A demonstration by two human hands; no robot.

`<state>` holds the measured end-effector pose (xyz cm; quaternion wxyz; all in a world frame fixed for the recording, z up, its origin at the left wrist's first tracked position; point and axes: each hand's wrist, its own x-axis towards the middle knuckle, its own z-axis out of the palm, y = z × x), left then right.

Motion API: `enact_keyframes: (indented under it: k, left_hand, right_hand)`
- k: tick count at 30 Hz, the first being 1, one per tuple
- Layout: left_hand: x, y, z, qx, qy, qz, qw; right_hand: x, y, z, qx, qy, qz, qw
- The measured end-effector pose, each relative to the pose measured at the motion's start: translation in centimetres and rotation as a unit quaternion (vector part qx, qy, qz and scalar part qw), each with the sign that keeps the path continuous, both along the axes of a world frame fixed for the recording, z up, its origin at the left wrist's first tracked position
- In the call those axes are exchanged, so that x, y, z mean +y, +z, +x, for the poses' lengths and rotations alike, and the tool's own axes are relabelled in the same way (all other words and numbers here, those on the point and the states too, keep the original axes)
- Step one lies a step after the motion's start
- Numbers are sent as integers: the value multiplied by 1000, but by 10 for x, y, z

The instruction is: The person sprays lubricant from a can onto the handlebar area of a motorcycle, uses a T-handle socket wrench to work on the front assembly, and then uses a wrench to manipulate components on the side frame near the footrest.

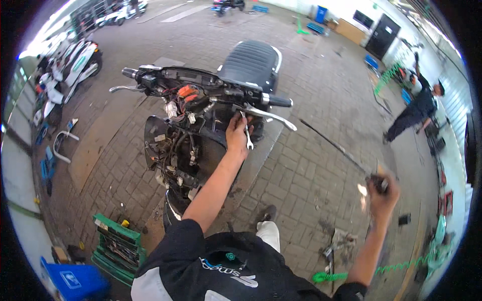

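Note:
Below the right handlebar of a partly stripped scooter, my left hand closes round a silver open-ended wrench. The silver brake lever is just above and to the right of that hand. Out to the right, my right hand is raised and blurred, its fingers wrapped round one end of a long thin black cable. The cable slants up and left, its far end near the brake lever. Bare wiring and connectors show at the scooter's front, with an orange part among them.
A green toolbox with tools stands low left, beside a blue bin. White scooters line the left wall. Another person stands at right. A green coiled hose and tools lie near my right side.

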<state>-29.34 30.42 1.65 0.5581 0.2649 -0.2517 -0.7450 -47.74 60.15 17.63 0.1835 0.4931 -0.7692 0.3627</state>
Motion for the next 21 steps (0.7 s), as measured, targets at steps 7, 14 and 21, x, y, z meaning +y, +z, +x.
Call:
enact_keyframes:
  k: [7, 14, 21]
  left_hand:
    - [10, 7, -18, -26, 108, 6, 994]
    - [19, 15, -23, 7, 141, 54, 989]
    - [9, 6, -11, 33, 101, 68, 992]
  right_hand:
    - [-184, 120, -7, 30, 213, 16, 976]
    - [-258, 142, -16, 14, 381, 78, 921]
    - [-271, 155, -13, 49, 370, 123, 920]
